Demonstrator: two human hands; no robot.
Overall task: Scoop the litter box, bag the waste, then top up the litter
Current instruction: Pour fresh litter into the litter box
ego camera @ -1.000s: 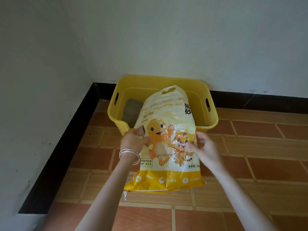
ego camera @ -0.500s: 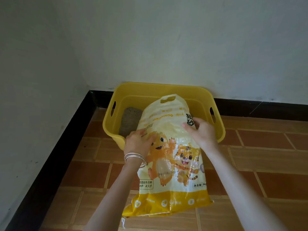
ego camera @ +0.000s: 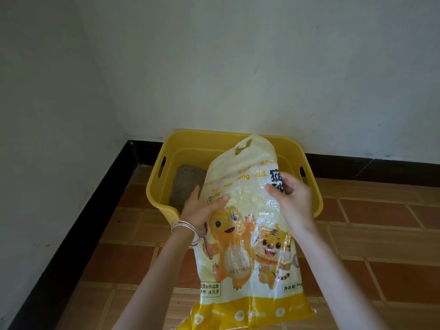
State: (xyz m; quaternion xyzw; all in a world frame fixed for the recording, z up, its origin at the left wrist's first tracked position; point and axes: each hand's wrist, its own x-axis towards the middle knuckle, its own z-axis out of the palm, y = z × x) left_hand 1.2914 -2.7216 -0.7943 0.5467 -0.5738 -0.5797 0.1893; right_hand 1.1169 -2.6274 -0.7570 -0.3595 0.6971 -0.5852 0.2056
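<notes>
A yellow plastic litter box [ego camera: 159, 201] sits on the floor in the room's corner, with grey litter [ego camera: 188, 184] showing in its left part. A tall yellow-and-white litter bag [ego camera: 247, 246] printed with cartoon animals stands in front of it, its handle end leaning over the box. My left hand [ego camera: 200, 208], bracelets at the wrist, grips the bag's upper left edge, thumb across the front. My right hand [ego camera: 290, 198] grips the bag's upper right side. The bag hides most of the box's inside.
White walls meet behind the box, with a black skirting [ego camera: 78, 232] along both. The floor is brown tile [ego camera: 381, 258], stretching open to the right and in front.
Both hands have moved up the bag from its middle to its upper part. The view has come closer and the bag stands more upright against the box.
</notes>
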